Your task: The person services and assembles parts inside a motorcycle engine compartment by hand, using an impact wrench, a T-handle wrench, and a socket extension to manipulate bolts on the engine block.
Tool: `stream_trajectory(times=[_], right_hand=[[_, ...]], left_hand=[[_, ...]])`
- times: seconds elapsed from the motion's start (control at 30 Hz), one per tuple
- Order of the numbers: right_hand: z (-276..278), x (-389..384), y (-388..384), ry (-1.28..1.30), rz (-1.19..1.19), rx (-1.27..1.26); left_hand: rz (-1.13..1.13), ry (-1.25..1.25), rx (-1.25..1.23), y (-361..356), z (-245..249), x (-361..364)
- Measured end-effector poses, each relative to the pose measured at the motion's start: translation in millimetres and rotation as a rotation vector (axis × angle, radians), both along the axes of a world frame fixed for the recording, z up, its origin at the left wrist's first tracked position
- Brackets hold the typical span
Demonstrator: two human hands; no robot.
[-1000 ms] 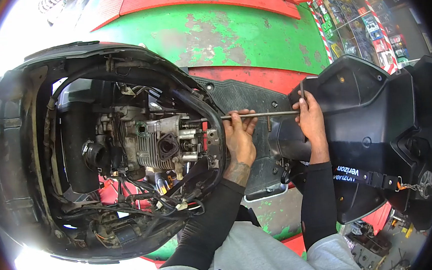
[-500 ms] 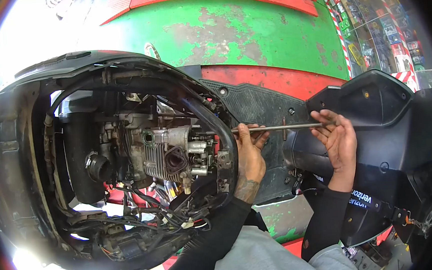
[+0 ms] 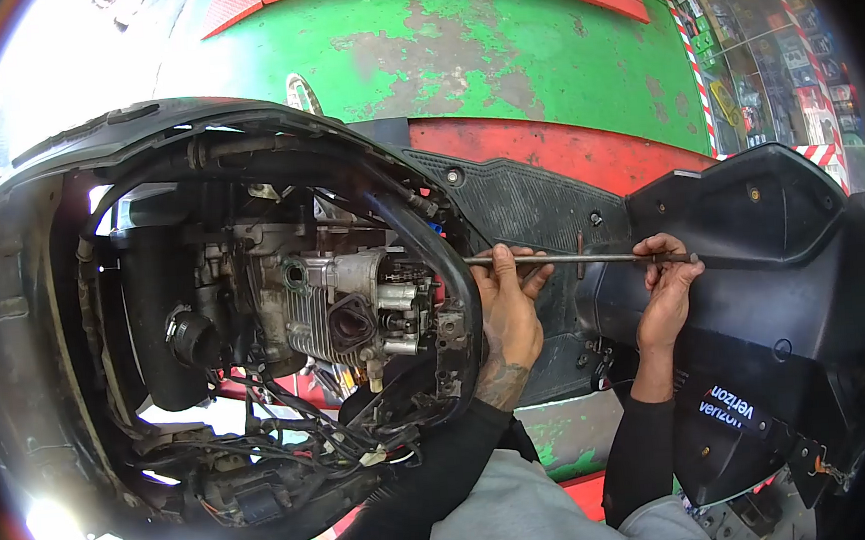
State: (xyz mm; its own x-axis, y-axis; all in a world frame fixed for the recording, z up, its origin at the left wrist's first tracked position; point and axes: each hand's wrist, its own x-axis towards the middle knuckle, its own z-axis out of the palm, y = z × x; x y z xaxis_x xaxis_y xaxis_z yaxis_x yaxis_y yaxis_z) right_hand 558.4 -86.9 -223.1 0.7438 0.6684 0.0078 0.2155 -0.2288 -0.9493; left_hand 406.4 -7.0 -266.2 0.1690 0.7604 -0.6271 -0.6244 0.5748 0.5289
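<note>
A long thin metal rod (image 3: 592,258) runs from the frame opening beside the engine out to the right, roughly level. My left hand (image 3: 509,315) is closed around the rod near its left part, just outside the curved black frame tube (image 3: 469,313). Farther right, my right hand (image 3: 663,299) pinches the rod between thumb and fingers close to its right end. The rod's left tip is hidden behind the frame tube. Inside the frame sits the exposed engine (image 3: 340,312), with its finned cylinder and open head facing my left hand.
A short dark bar (image 3: 580,256) lies across the black footboard (image 3: 528,203) under the rod. Loose wires (image 3: 314,444) hang below the engine. A black front panel (image 3: 749,208) stands at right. Beyond are a green floor (image 3: 539,72) and shelves (image 3: 789,54).
My right hand has shifted left along the rod, and its spread fingers have closed into a pinch. More of the rod's right end now shows past it. My left hand stays on the rod.
</note>
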Motion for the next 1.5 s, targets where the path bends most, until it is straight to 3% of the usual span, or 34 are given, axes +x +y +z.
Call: stream_trajectory(times=[0.67, 0.77, 0.87, 0.93, 1.07, 1.13, 1.17, 1.23, 1.27, 1.3, 1.37, 1.4, 1.43, 1.5], right_hand=[[5, 4, 4, 0.008, -0.051, 0.0], [11, 6, 9, -0.056, -0.03, -0.155], [8, 4, 17, -0.099, 0.032, 0.015], [-12, 11, 6, 0.468, 0.17, 0.554], [-27, 19, 2, 0.468, 0.305, 0.569], [4, 4, 17, 0.534, 0.14, 0.433], [11, 7, 14, 0.53, 0.138, 0.432], [25, 25, 5, 0.751, 0.093, 0.186], [34, 33, 0, 0.689, 0.141, 0.031], [54, 28, 8, 0.686, 0.14, 0.034], [94, 16, 35, 0.418, -0.035, -0.484], [84, 39, 35, 0.344, -0.019, -0.645], [85, 50, 43, 0.34, -0.03, -0.649], [90, 64, 59, 0.511, 0.101, -0.984]], left_hand=[[0.022, -0.023, -0.07, -1, -2, 3], [-0.002, 0.008, -0.067, 0, -2, 2], [0.002, -0.036, -0.03, 1, -3, 2], [0.016, -0.074, -0.032, 1, -2, 1], [0.026, -0.065, -0.016, 2, -6, -1], [0.046, -0.102, -0.043, 5, -4, 1], [0.044, -0.105, -0.044, 3, -4, 0], [0.048, -0.084, -0.044, 3, -4, 0], [0.046, -0.087, -0.043, 2, -4, 0], [0.05, -0.098, -0.027, 2, -3, 0], [0.047, -0.112, -0.01, 2, -2, -1], [0.055, -0.113, -0.021, 3, -2, 0], [0.06, -0.114, -0.038, 2, -2, 0], [0.051, -0.125, -0.034, -1, -6, -1]])
